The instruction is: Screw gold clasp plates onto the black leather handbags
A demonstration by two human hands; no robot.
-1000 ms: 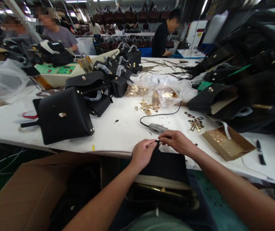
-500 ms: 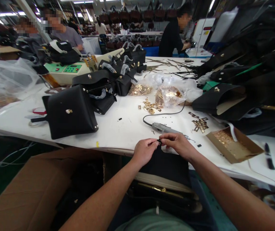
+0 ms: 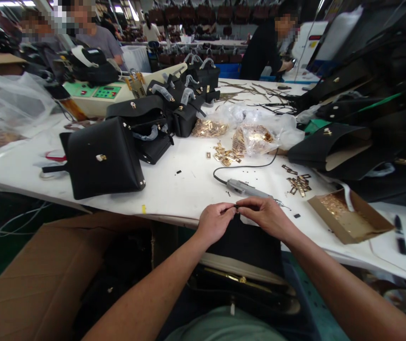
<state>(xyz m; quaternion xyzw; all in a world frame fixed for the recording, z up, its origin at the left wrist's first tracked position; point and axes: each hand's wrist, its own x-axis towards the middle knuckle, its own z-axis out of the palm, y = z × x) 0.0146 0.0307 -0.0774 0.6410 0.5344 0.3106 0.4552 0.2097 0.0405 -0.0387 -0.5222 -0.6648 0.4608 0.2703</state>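
A black bag (image 3: 245, 244) with a pale lining and a gold zip lies open on my lap against the table's front edge. My left hand (image 3: 217, 221) pinches the small tab at the top of its flap. Close beside it, my right hand (image 3: 264, 215) pinches at the same spot, fingertips nearly touching the left ones. A small metal piece seems to sit between them, mostly hidden by the fingers. Just beyond the hands, a grey corded power tool (image 3: 247, 188) rests on the table.
Black bags (image 3: 103, 158) stand at the left. Gold fittings (image 3: 226, 154) lie before plastic bags (image 3: 256, 137) of more. A cardboard tray (image 3: 352, 218) is at the right, near a black brush (image 3: 401, 234). A large carton (image 3: 43, 270) stands below left. People work across the table.
The view has shifted slightly. Both hands remain at the tab, with the right fingers a little lower over it and the metal piece less visible.
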